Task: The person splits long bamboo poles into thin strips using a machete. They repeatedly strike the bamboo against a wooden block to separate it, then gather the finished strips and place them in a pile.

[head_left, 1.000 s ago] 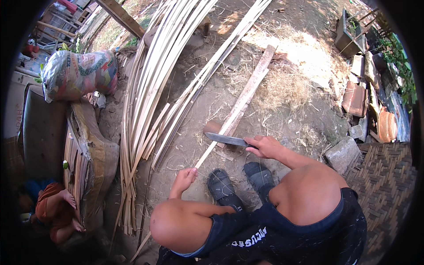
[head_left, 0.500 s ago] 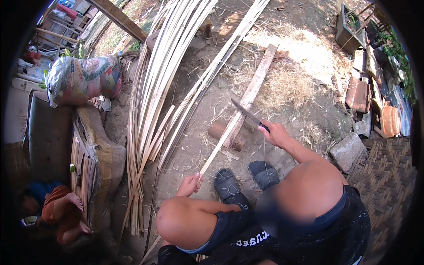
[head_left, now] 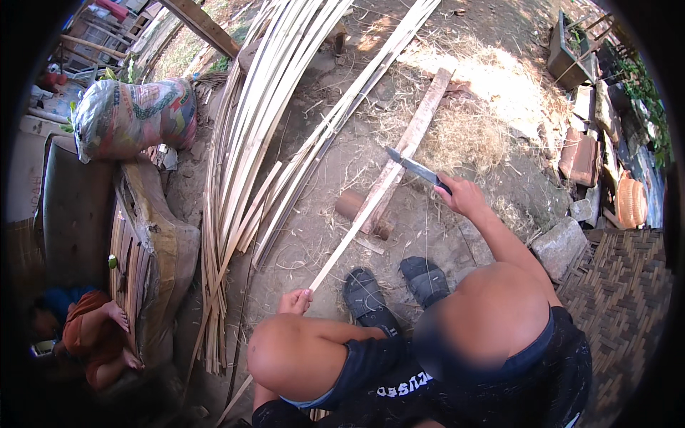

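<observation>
My left hand (head_left: 295,301) is closed around the near end of a thin pale wooden strip (head_left: 339,255), beside my left knee. From there the strip slants up and away over a wooden plank (head_left: 424,114), which rests across a short round log (head_left: 349,204). In my right hand (head_left: 464,197) is the dark handle of a long knife (head_left: 419,170). Its blade points left and lies across the strip on the plank; whether the edge touches the wood I cannot tell.
Long pale strips (head_left: 246,143) lie in a bundle to the left. Behind them sits a stuffed sack (head_left: 135,120). Another person (head_left: 93,332) is at the lower left. A stone block (head_left: 560,247) and a woven mat (head_left: 614,292) are on the right; dry shavings (head_left: 464,135) cover the ground.
My right hand and the knife have moved up and away along the plank. My left hand has shifted slightly left and nearer with the strip.
</observation>
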